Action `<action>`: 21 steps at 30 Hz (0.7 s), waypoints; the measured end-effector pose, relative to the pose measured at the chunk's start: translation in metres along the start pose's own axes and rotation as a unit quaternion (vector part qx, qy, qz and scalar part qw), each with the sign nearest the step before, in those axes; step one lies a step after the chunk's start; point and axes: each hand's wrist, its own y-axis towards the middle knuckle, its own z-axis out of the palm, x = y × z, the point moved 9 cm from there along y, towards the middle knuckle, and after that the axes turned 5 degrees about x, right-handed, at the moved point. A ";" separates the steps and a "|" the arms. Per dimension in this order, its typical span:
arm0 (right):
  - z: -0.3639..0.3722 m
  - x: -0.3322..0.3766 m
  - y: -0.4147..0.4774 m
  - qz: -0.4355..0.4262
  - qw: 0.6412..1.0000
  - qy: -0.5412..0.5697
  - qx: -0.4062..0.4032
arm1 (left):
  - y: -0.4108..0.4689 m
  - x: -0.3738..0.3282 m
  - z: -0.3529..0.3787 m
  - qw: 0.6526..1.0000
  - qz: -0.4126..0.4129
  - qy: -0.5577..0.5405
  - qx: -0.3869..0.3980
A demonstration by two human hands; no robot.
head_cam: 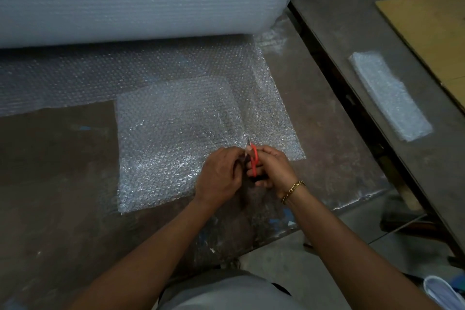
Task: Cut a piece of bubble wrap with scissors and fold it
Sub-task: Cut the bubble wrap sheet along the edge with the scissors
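Observation:
A sheet of clear bubble wrap [171, 133] lies unrolled on the brown table [57, 158], still joined to the big roll [141, 0] at the back. Red-handled scissors [253, 162] point away from me, their blades in the sheet's near part right of its middle. My right hand [273, 171], with a gold bracelet on the wrist, grips the scissor handles. My left hand [220, 176] pinches the bubble wrap just left of the blades. A narrower strip of wrap [279, 113] lies to the right of the cut line.
A folded piece of bubble wrap [390, 95] lies on a second grey surface to the right. A sheet of brown cardboard [432, 35] sits behind it. A dark gap separates the two tables. A white shoe [442, 292] shows at the bottom right.

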 end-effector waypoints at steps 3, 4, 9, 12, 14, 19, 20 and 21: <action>-0.001 0.004 0.001 0.000 1.000 -0.006 0.001 | 0.000 0.001 0.001 1.000 0.001 0.001 0.006; -0.001 0.005 0.002 -0.001 1.000 -0.009 0.002 | 0.000 0.001 0.001 1.000 0.001 0.003 0.007; -0.003 0.003 0.000 0.003 1.000 -0.022 0.004 | 0.000 -0.001 -0.002 1.000 0.010 0.004 -0.007; -0.004 -0.002 -0.002 0.006 1.000 -0.025 0.005 | 0.000 -0.005 -0.005 0.999 0.025 0.004 -0.021; -0.005 -0.003 -0.003 0.005 1.000 -0.025 0.006 | 0.001 -0.007 -0.005 0.999 0.032 0.012 -0.022; -0.005 0.003 0.001 0.001 1.000 -0.024 0.003 | 0.001 -0.006 -0.002 0.999 0.036 0.024 -0.008; -0.005 0.004 0.002 0.000 1.000 -0.025 0.002 | 0.001 -0.006 -0.002 0.999 0.035 0.025 -0.007; -0.004 0.006 0.003 -0.001 1.000 -0.025 0.003 | 0.001 -0.006 -0.002 0.999 0.035 0.025 -0.006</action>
